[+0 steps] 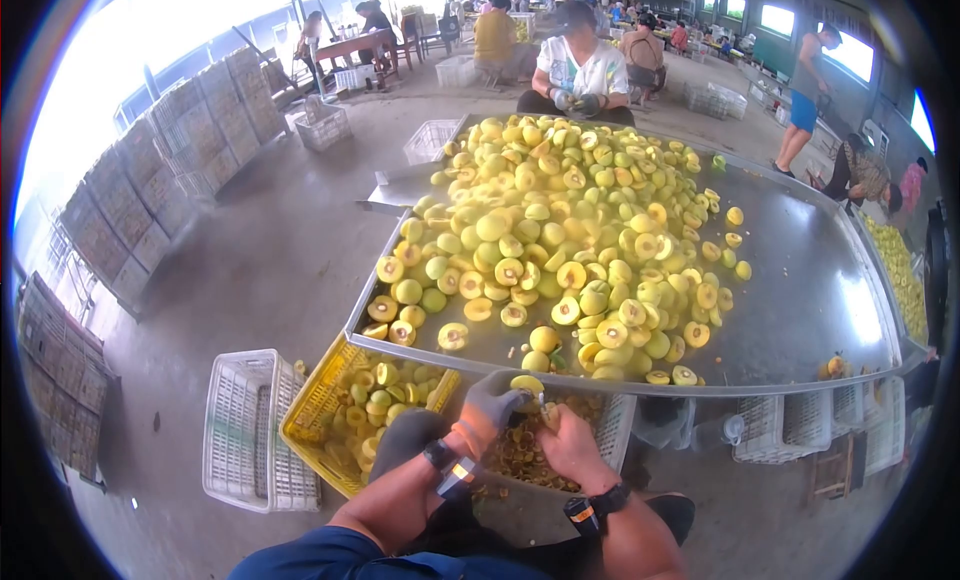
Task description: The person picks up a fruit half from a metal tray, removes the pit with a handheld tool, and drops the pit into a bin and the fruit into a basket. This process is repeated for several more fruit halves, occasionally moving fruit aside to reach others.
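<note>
At lower left, a white crate [240, 430] is seen beside a yellow crate [318, 458] part-filled with yellow-green fruit, and now, at lower centre, a fruit half [526, 383] is being pinched in the gloved left hand [492, 408], just below the table's near edge. Right beside it, a small tool [544, 404] is gripped in the closed right hand [572, 442], above a bin of scraps [530, 453], while a great pile of cut fruit [570, 240] is borne by the metal table [790, 280], centre to right.
</note>
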`<control>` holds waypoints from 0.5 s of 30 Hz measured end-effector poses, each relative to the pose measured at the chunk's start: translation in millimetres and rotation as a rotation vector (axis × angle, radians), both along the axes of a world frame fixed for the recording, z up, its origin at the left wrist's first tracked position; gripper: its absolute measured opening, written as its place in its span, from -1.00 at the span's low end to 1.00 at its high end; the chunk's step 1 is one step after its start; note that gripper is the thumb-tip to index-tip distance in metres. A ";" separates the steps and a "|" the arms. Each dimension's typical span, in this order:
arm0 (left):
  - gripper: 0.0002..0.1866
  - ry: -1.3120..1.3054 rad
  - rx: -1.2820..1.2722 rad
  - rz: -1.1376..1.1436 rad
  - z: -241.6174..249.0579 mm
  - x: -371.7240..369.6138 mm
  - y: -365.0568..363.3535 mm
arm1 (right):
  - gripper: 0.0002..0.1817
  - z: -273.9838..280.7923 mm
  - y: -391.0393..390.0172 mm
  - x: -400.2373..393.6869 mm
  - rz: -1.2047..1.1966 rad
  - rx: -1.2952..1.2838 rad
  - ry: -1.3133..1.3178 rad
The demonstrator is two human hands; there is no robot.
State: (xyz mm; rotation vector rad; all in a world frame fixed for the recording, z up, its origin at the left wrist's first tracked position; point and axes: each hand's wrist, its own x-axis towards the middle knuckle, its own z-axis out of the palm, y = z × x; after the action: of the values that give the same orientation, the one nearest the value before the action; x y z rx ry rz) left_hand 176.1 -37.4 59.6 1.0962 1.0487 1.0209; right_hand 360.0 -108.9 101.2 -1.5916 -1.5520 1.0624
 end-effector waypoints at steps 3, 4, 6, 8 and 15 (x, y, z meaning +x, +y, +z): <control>-0.58 0.004 0.002 0.006 3.5 1.7 -0.1 | -0.63 -0.2 0.8 1.4 -0.005 -0.012 -0.020; -0.58 -0.014 0.000 0.018 4.2 3.2 0.1 | -0.64 -1.9 1.4 1.4 -0.005 -0.009 -0.026; -0.57 -0.085 0.008 0.036 5.4 4.9 0.9 | -0.65 -9.4 3.6 1.8 0.023 0.069 -0.024; -0.56 -0.176 -0.014 0.037 7.2 5.0 0.7 | -0.65 -20.0 2.2 3.2 0.055 0.177 0.005; -0.53 -0.044 0.009 0.030 27.2 9.7 -6.5 | -0.70 -12.0 -3.8 -1.6 0.037 0.054 0.037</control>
State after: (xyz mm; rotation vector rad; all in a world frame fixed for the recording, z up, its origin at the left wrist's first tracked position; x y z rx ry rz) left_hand 185.8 -43.9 86.8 1.0636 1.0287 1.0702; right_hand 358.4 -112.7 89.1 -1.5043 -1.5773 1.0551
